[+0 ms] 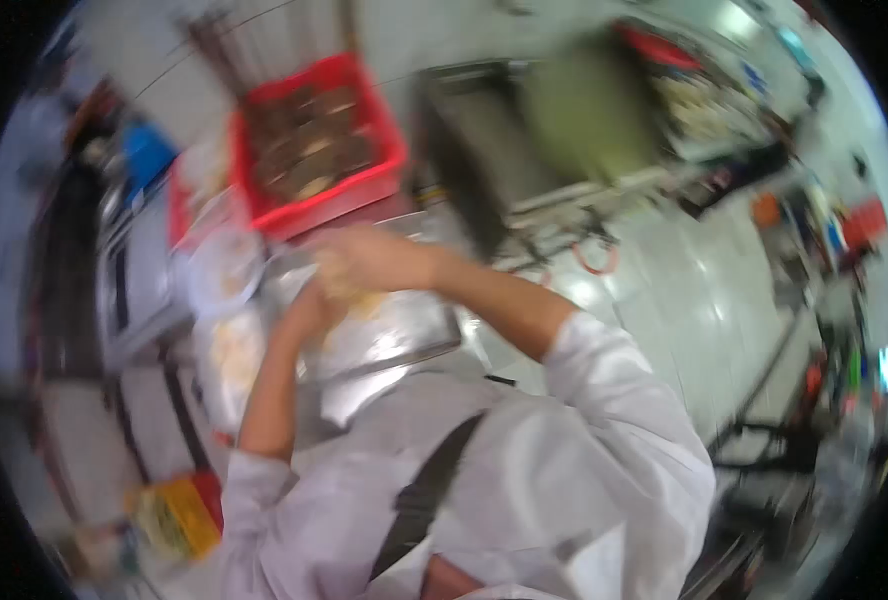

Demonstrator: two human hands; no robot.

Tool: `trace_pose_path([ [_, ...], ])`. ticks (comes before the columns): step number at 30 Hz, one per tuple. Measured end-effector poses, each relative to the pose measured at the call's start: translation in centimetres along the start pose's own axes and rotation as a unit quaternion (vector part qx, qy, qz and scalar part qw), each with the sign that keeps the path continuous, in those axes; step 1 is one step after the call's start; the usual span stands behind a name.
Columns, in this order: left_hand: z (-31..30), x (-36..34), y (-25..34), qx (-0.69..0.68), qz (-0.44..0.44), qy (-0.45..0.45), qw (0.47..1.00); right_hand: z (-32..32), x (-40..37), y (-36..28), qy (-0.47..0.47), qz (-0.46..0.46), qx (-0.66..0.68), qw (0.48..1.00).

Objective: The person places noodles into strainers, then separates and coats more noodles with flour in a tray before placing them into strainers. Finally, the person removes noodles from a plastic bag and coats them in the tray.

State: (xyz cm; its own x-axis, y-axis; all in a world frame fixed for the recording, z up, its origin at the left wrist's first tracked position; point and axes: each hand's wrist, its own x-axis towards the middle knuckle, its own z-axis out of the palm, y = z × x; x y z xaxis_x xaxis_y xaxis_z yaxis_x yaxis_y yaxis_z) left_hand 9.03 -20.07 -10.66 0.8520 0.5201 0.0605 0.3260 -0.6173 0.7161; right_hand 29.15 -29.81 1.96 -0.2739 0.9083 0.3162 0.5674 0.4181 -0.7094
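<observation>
Over a shiny metal tray [404, 325], my two hands are close together. My right hand [369, 257] is closed, its fingers curled around some pale yellow, soft-looking food [339, 285]. Just below and to the left, my left hand [309, 312] is against the same food, but blur smears its fingers. More pale yellow pieces lie on the tray beneath the hands. A white bowl [226, 268] stands left of the tray, and nearer to me is a white container [232, 365] with pale yellow contents.
Behind the tray stands a red plastic crate [394, 165] holding several brown, roundish items. A metal sink or basin [494, 150] is at the back, with a greenish round shape [589, 115] over it. A yellow and red package [179, 515] sits low on the left.
</observation>
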Motion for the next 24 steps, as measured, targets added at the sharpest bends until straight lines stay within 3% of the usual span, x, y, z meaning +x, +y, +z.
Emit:
trace_pose_path([
  [1, 1.5, -0.5, 0.3, -0.013, -0.026, -0.065, 0.997, -0.6, 0.4, -0.5, 0.078, -0.046, 0.031, 0.995],
  [2, 4.2, -1.1, -4.1, -0.024, -0.057, -0.033, 0.998, -1.6, 0.4, -1.5, 0.108, -0.007, 0.050, 0.993],
  [4, 4.4, -1.4, -5.7, 0.018, -0.025, 0.063, 0.998, -2.8, -0.3, -2.0, 0.153, 0.022, 0.061, 0.986],
  [6, 1.9, -0.5, -0.9, -0.029, -0.021, 0.106, 0.994, -0.6, -2.4, -1.0, 0.251, -0.070, 0.019, 0.965],
  [8, -1.3, 0.0, 3.2, -0.080, -0.031, 0.157, 0.984, 6.4, -4.4, 5.5, 0.235, 0.004, -0.099, 0.967],
  [9, -2.9, 0.3, 4.2, -0.007, -0.093, 0.093, 0.991, 7.3, -5.4, 6.8, 0.232, 0.005, -0.096, 0.968],
  [10, -4.6, 0.1, 5.2, 0.072, -0.156, 0.023, 0.985, 7.8, -5.7, 7.6, 0.111, 0.148, -0.051, 0.981],
  [11, -6.1, -0.6, 5.7, 0.080, -0.156, 0.025, 0.984, 7.5, -5.1, 8.2, -0.014, 0.279, -0.011, 0.960],
  [12, -6.5, -1.2, 5.9, 0.107, -0.105, 0.080, 0.985, 5.5, -4.5, 7.1, -0.012, 0.271, -0.019, 0.962],
  [14, -7.4, -2.9, 8.6, 0.137, -0.059, 0.131, 0.980, 2.1, -4.0, 0.8, 0.158, 0.115, -0.125, 0.973],
  [15, -7.4, -3.7, 11.8, 0.207, 0.004, 0.232, 0.950, 2.2, -3.5, 0.0, 0.161, 0.112, -0.125, 0.973],
  [16, -7.4, -3.8, 13.4, 0.272, 0.068, 0.332, 0.901, 2.1, -3.1, -0.5, 0.232, 0.056, -0.077, 0.968],
  [17, -6.3, -2.5, 11.3, 0.273, 0.066, 0.336, 0.899, 2.2, -3.0, -0.9, 0.296, 0.001, -0.024, 0.955],
  [18, -3.5, -0.6, 7.3, 0.261, 0.034, 0.246, 0.933, 5.9, -2.4, 3.4, 0.357, -0.045, -0.091, 0.929],
  [19, -1.1, -1.0, 4.5, 0.244, -0.005, 0.147, 0.958, 8.4, -3.5, 6.4, 0.350, -0.037, -0.077, 0.933],
  [20, 0.2, -3.8, 3.7, 0.249, -0.024, 0.141, 0.958, 10.2, -3.5, 9.1, 0.162, 0.118, -0.120, 0.972],
  [21, 0.1, -5.7, 3.5, 0.220, -0.026, 0.124, 0.967, 9.9, -1.6, 8.1, -0.026, 0.254, -0.162, 0.953],
  [22, -0.2, -3.2, 2.9, 0.182, -0.004, 0.131, 0.975, 9.2, -2.3, 6.7, 0.122, 0.119, -0.150, 0.974],
  [23, -0.6, 0.1, 2.4, 0.178, 0.010, 0.155, 0.972, 7.2, -4.2, 3.6, 0.251, -0.023, -0.133, 0.959],
  [24, -0.2, -0.1, 1.7, 0.218, 0.032, 0.148, 0.964, 8.1, -5.3, 5.4, 0.249, -0.080, -0.125, 0.957],
])
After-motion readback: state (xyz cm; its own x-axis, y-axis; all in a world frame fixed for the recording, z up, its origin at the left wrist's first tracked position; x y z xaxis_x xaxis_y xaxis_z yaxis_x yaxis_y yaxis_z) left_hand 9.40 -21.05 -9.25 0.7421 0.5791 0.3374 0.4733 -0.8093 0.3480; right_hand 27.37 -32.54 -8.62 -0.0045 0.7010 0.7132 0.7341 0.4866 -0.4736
